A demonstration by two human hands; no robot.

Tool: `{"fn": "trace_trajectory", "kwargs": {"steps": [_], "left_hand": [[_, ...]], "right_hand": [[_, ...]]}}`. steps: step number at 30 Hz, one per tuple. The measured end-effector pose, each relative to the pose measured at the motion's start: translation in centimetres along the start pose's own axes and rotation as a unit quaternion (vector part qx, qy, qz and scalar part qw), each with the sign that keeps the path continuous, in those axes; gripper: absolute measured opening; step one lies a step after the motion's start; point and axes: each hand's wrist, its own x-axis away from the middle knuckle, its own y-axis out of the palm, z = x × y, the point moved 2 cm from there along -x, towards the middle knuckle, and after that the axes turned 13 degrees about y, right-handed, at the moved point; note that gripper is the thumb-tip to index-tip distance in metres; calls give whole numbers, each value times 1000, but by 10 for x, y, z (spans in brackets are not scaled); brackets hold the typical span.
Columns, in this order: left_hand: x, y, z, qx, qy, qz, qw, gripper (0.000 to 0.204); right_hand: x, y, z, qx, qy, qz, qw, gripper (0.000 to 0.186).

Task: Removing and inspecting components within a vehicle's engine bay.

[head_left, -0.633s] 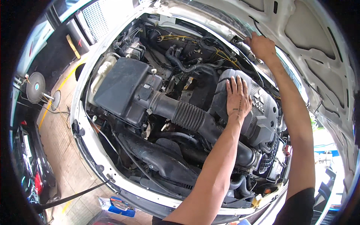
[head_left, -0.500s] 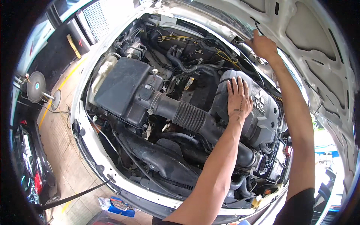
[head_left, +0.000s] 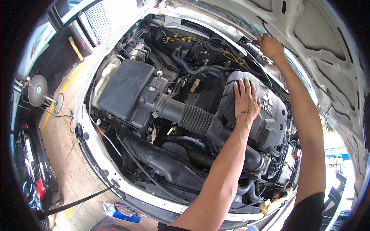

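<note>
My left hand [head_left: 246, 102] lies flat on the grey plastic engine cover [head_left: 271, 117], its fingers stretched out toward the windshield. My right hand [head_left: 271, 47] reaches to the cowl at the far right, under the raised hood. Its fingers are curled in beside a silver cylindrical part [head_left: 252, 49]; whatever they grip is too small and partly hidden to name. Left of the engine cover, a ribbed black intake hose [head_left: 194, 119] runs from the black air filter box [head_left: 127, 88].
The white hood [head_left: 320, 34] stands raised at the right. Hoses and yellow wires [head_left: 233, 57] cross the rear of the engine bay. A battery [head_left: 287, 169] sits near my right forearm. A blue tool case [head_left: 125, 213] lies on the floor, with a dark car [head_left: 34, 165] at the left.
My right hand's index finger, raised before, has curled in, and more of the silver cylindrical part shows beside it. My left hand stays on the engine cover.
</note>
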Motion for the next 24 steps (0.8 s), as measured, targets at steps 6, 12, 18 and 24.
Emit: {"fn": "trace_trajectory", "kwargs": {"steps": [6,12,18,24], "left_hand": [[1,-2,-2,-13,-5,22,1000,64],[-2,-4,-1,-3,-4,-6,1000,68],[1,-2,-2,-9,1,27,1000,65],[2,-2,-2,-13,3,30,999,64]], "right_hand": [[17,-3,-10,-7,-77,-20,997,36],[23,-6,-1,18,-156,61,986,29],[11,-11,4,22,-101,-43,994,39],[17,-14,1,45,-116,-6,992,38]]}}
